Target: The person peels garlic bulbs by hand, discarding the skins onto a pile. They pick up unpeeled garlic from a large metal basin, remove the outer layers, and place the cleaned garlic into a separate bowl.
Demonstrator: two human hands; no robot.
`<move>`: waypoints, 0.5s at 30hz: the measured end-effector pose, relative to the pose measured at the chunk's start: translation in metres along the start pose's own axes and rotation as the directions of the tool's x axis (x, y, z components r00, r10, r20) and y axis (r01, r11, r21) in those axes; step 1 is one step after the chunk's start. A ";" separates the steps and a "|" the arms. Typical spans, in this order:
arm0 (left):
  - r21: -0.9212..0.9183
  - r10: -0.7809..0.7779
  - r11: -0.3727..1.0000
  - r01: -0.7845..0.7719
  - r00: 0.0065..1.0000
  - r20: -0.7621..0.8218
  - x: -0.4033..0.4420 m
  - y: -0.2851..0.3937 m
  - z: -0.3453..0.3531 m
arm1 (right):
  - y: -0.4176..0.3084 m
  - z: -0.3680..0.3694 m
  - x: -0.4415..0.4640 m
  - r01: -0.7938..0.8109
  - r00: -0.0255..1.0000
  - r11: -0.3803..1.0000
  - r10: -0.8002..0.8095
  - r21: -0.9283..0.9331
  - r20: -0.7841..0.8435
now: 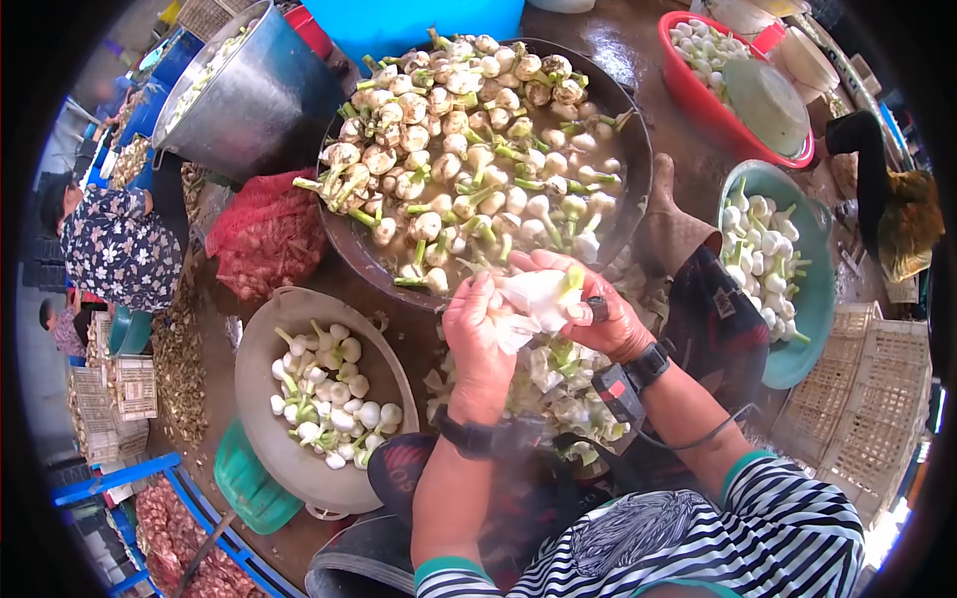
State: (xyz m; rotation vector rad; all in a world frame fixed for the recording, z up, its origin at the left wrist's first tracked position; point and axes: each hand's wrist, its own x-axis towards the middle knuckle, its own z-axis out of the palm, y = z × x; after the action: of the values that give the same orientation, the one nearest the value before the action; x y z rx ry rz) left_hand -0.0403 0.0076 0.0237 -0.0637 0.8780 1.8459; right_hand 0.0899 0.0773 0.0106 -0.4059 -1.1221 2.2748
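A white garlic bulb with a short green stem end is held between my two hands, over the near rim of a wide dark basin. My left hand is closed, pinching loose white skin that hangs off the bulb. My right hand grips the bulb near its stem; a small dark band or tool sits at its fingers. The basin holds muddy water and many unpeeled garlic bulbs with green stems. Peeled skins lie in a heap below my hands.
A grey pan of peeled bulbs stands at left, beside a red mesh sack. At right are a teal basin of bulbs, a red tub and wicker baskets. Another person sits at far left.
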 end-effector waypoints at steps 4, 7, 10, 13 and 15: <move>0.007 -0.004 1.000 0.002 0.983 0.184 0.002 0.001 -0.013 | -0.004 -0.013 -0.003 0.005 1.000 0.980 -0.007 -0.198 -0.008; 0.103 -0.041 0.994 0.024 0.984 0.175 0.001 -0.007 -0.006 | -0.008 -0.007 -0.005 -0.151 0.969 0.889 0.047 -0.433 -0.242; -0.032 -0.014 0.999 0.020 0.984 0.176 0.000 -0.011 -0.007 | -0.006 -0.012 0.002 -0.204 0.871 0.979 0.174 -0.017 -0.459; 0.026 -0.132 0.991 0.130 0.947 0.294 -0.003 0.016 -0.018 | -0.009 -0.045 0.005 0.004 0.898 1.000 -0.009 -0.013 -0.440; 0.711 -0.156 0.698 -0.084 0.951 0.267 -0.013 0.007 -0.016 | -0.031 -0.050 -0.002 0.024 0.913 0.809 -0.257 -0.587 -0.317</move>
State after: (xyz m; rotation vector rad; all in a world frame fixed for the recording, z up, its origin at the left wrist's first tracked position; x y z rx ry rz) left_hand -0.0453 -0.0133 0.0212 0.6854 1.2989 1.3020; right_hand 0.1274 0.1227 0.0048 -0.9249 -1.5476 1.5822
